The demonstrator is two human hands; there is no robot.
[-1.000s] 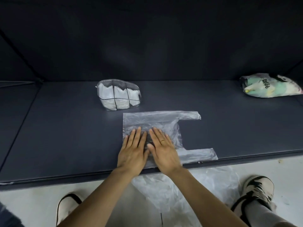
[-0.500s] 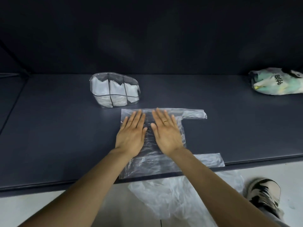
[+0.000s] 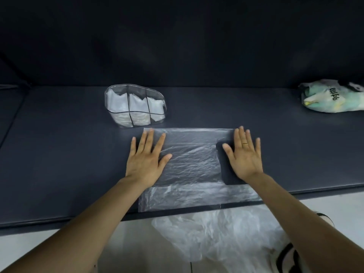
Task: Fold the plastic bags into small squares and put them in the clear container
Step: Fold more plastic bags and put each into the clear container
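Observation:
A clear plastic bag (image 3: 192,164) lies flat on the dark table (image 3: 59,154), its two handle strips pointing right. My left hand (image 3: 146,157) presses flat on the bag's left edge with the fingers spread. My right hand (image 3: 243,152) lies flat at the right, fingertips on the far handle strip and palm over the gap between the handles. The clear container (image 3: 136,106) stands just beyond the bag's far left corner and holds several folded white bags in its compartments.
A crumpled printed bag (image 3: 332,96) lies at the far right of the table. More clear plastic bags (image 3: 220,235) hang below the table's front edge over the floor. A black and white shoe (image 3: 291,259) shows at the bottom right.
Both hands slid apart from the bag's middle, the left to the left edge and the right to the handles, smoothing the bag flat.

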